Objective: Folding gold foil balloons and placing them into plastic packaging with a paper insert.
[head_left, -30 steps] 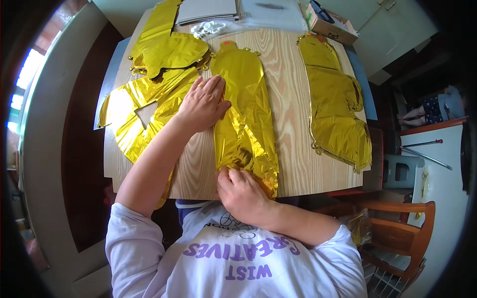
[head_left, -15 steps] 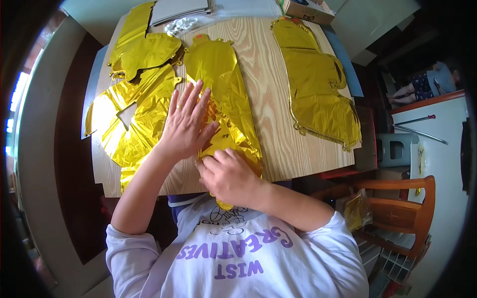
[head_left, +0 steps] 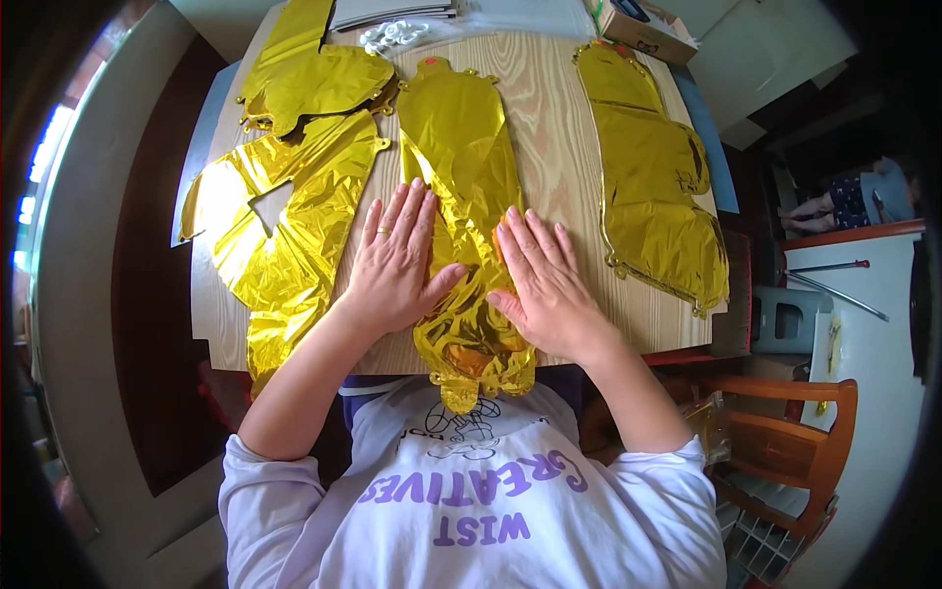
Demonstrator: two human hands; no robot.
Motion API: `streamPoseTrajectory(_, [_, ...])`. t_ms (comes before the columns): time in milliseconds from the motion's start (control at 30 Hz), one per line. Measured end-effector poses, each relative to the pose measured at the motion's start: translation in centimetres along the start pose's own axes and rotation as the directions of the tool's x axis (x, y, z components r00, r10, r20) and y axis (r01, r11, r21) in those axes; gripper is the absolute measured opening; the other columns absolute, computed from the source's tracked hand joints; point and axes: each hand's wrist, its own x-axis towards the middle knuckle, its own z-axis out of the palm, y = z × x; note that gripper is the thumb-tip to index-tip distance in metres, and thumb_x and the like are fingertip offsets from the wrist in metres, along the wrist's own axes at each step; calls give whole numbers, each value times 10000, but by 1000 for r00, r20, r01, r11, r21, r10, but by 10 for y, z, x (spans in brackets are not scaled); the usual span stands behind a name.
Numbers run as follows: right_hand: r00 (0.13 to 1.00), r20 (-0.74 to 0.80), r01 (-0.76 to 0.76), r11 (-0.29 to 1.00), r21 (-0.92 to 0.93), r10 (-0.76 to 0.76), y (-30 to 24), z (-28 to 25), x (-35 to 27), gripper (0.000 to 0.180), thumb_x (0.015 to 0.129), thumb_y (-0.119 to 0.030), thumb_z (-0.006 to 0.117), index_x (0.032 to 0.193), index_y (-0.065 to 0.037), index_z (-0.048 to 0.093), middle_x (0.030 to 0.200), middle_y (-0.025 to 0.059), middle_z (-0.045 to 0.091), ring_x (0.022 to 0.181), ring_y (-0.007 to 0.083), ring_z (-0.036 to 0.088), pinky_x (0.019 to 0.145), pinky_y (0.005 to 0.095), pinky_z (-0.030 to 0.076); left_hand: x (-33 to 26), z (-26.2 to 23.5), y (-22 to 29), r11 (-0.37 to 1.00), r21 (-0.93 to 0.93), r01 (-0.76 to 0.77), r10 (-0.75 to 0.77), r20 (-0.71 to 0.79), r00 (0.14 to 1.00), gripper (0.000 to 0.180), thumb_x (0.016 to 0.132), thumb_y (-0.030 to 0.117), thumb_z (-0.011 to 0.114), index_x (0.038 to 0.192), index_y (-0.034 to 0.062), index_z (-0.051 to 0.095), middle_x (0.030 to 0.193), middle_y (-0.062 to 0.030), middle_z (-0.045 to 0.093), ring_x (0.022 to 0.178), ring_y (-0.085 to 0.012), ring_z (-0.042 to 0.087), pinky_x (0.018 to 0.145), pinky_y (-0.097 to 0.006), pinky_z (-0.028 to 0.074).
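Head view, one item in hand: deflated gold foil balloon [head_left: 461,187], long and narrow, lying lengthwise down the middle of the wooden surface [head_left: 549,108]. Finish: mirror-bright yellow gold, smooth toward the far end, heavily creased and crumpled at the near end, which droops over the surface edge toward the person's white shirt [head_left: 471,501]. Small tabs along its outline; a reddish spot at the far tip. Left hand [head_left: 392,260]: flat, fingers spread, palm down beside the balloon with the thumb on the foil; a ring on one finger. Right hand [head_left: 545,280]: flat, palm pressed on the balloon's right side; neither hand is closed on anything. Adjacent stock: crumpled gold foil pieces [head_left: 285,216] at left, partly overhanging the edge; another flat gold balloon [head_left: 653,187] at right, well apart. Cardboard box [head_left: 643,25] at the far edge, cut off by the frame. Balloon middle partly hidden under the right palm.
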Motion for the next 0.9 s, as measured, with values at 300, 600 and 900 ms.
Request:
streamPoseTrajectory(300, [999,46,-17,1000,18,16,17,-15,27,771,1042,-488,464,1600,-15,219,1681,183,177,1564,323,143,1260,508,79,-1,4,-2,1000,4,-3,3,-28,1000,887,965,602,512,1528,-64,343,1606,-260,319,1515,-390,273,1229,-540,164])
streamPoseTrajectory(600, [997,69,36,998,-50,-32,32,0,51,749,1040,-433,493,1598,-14,222,1678,184,187,1562,337,148,1255,539,49,-1,6,-4,999,-8,-37,37,-33,999,885,960,606,515,1538,-42,343,1608,-259,315,1512,-407,268,1227,-549,159])
streamPoseTrajectory(900, [995,94,-12,994,-105,22,35,-10,38,764,1042,-479,460,1593,-2,232,1677,189,187,1563,340,137,1256,539,37,8,3,5,995,-61,-79,79,2,997,888,960,591,540,1555,-30,321,1618,-243,302,1534,-383,228,1237,-534,153])
